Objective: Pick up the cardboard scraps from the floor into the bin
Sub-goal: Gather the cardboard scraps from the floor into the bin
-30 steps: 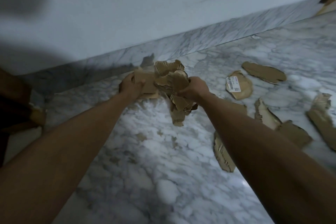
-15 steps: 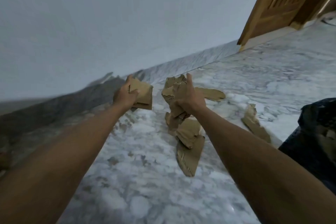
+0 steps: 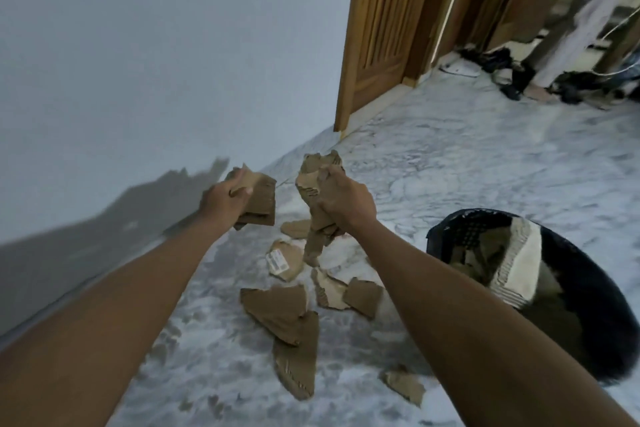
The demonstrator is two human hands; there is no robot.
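From the head camera, both arms reach out over a white and grey marble floor (image 3: 450,163).

The left hand (image 3: 223,199) has its fingers curled round a small stack of brown cardboard pieces (image 3: 259,201). It holds them up in the air, near the pale wall (image 3: 156,62).

The right hand (image 3: 341,199) grips a bigger, crumpled bunch of cardboard (image 3: 317,184). Part of the bunch sticks up above the fist, and a long strip hangs down below it. The two hands are side by side and do not touch.

More cardboard scraps lie on the floor below the hands. One scrap has a white label (image 3: 277,260) stuck on it. Two large flat pieces (image 3: 287,329) overlap closer to the camera, and a small piece (image 3: 405,385) lies by itself near the right arm.

The black bin (image 3: 571,329) stands on the floor to the right of the right arm. It has mesh sides, and some cardboard (image 3: 516,270) is already inside it.

Far back there is a wooden door (image 3: 381,17). Beyond it the room is blurry, with dark things on the floor.
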